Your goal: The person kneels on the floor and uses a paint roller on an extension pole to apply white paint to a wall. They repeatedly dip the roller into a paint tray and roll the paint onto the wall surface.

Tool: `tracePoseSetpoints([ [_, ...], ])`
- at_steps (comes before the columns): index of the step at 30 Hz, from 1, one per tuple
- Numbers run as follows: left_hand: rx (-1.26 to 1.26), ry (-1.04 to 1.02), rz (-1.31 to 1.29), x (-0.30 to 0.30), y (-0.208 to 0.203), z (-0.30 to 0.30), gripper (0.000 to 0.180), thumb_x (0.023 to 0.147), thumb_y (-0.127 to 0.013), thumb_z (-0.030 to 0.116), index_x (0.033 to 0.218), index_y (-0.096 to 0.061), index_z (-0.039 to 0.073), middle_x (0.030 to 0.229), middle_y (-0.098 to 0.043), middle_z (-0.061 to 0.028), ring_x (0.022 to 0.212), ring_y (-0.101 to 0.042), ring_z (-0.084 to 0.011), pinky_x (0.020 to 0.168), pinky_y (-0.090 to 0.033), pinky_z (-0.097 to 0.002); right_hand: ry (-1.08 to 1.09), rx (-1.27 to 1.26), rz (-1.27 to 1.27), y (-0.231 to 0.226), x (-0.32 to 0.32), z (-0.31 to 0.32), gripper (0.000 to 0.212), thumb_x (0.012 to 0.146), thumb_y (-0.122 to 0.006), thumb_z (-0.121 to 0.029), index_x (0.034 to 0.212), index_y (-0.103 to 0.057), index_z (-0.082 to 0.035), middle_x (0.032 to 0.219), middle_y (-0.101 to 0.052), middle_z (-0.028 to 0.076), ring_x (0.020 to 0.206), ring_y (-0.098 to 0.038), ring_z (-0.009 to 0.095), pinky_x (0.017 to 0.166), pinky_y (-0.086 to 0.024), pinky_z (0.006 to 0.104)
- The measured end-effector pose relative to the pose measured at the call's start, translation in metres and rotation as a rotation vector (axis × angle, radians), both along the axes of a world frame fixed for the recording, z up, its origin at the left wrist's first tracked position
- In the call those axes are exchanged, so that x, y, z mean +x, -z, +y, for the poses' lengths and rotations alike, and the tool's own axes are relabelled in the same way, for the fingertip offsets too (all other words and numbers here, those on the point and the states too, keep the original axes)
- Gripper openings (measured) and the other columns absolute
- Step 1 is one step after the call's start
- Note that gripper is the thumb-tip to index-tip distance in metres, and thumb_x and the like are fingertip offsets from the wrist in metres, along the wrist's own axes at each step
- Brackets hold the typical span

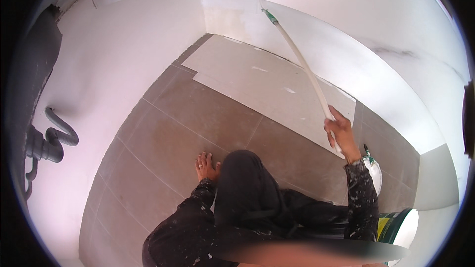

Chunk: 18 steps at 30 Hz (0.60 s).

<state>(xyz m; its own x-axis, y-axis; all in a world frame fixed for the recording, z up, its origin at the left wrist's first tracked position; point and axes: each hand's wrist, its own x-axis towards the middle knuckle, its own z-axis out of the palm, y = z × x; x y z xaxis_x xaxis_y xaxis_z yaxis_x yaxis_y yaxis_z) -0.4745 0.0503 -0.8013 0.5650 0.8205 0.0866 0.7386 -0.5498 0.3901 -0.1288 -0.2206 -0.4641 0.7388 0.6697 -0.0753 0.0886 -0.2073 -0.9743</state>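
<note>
My right hand (340, 131) is closed around the lower end of a long-handled paintbrush (303, 64) with a pale pole and a green-smeared head. The pole slants up and to the left, and its head lies in front of the white wall (316, 34); whether the bristles touch it I cannot tell. Beside my bent knee, my left hand (207, 166) has its fingers spread and holds nothing. It appears over the brown floor tiles (198, 118); contact with them is unclear.
A light grey board (262, 76) lies along the wall's foot. Right of my right forearm are a white paint container (373, 174) with a dark-tipped tool in it and a green-and-yellow bucket (391, 227). Grey drain pipes (54, 143) stick out at the left.
</note>
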Motion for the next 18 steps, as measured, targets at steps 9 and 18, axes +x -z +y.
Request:
tracePoseSetpoints([
  [9,0.006,0.014,0.022,-0.001,0.003,0.003,0.067,0.097,-0.049,0.052,0.146,-0.045,0.008,0.156,-0.035,-0.0183,0.148,-0.025,-0.0378,0.121,-0.016,-0.0555,-0.188,0.154,0.015,0.016,0.001,0.254,0.061,0.096,-0.062,-0.016,0.15,-0.04,0.002,0.068,-0.05,0.0,0.042,-0.045,0.008,0.034,-0.036,0.0255],
  [18,0.036,0.02,-0.029,-0.001,-0.004,0.003,0.07,0.096,-0.05,0.057,0.144,-0.046,0.007,0.154,-0.037,-0.0199,0.146,-0.029,-0.0397,0.12,-0.017,-0.0574,-0.188,0.175,-0.092,0.084,-0.035,0.355,0.063,0.095,-0.058,-0.018,0.15,-0.037,0.006,0.062,-0.056,0.006,0.042,-0.052,0.015,0.04,-0.042,0.0322],
])
